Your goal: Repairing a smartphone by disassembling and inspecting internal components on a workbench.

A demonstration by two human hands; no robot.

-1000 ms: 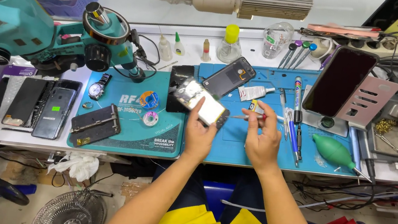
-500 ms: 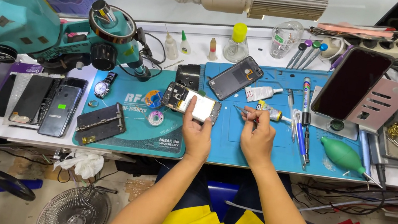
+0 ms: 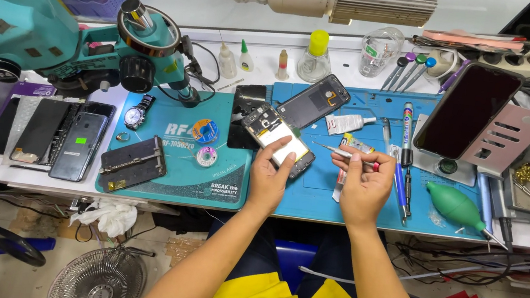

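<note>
My left hand (image 3: 270, 180) grips the near end of an opened phone (image 3: 277, 138) whose back is off, showing its battery and circuit board, held tilted just above the blue work mat (image 3: 319, 199). My right hand (image 3: 362, 184) pinches a slim precision screwdriver (image 3: 345, 155) with a red ring, its tip pointing left toward the phone and stopping short of it. A dark phone back cover (image 3: 313, 100) lies on the mat just beyond the phone.
A teal microscope (image 3: 56, 36) stands at the left. Two phones (image 3: 61, 137) and a dark fixture (image 3: 133, 163) lie left. A glue tube (image 3: 349, 122), screwdrivers (image 3: 405, 146), a green air blower (image 3: 456, 207) and a propped phone (image 3: 465, 109) sit right. Bottles (image 3: 316, 54) line the back.
The opened phone has been tilted and shifted a little in my left hand. My right hand has turned the screwdriver so it lies level, pointing left at the phone.
</note>
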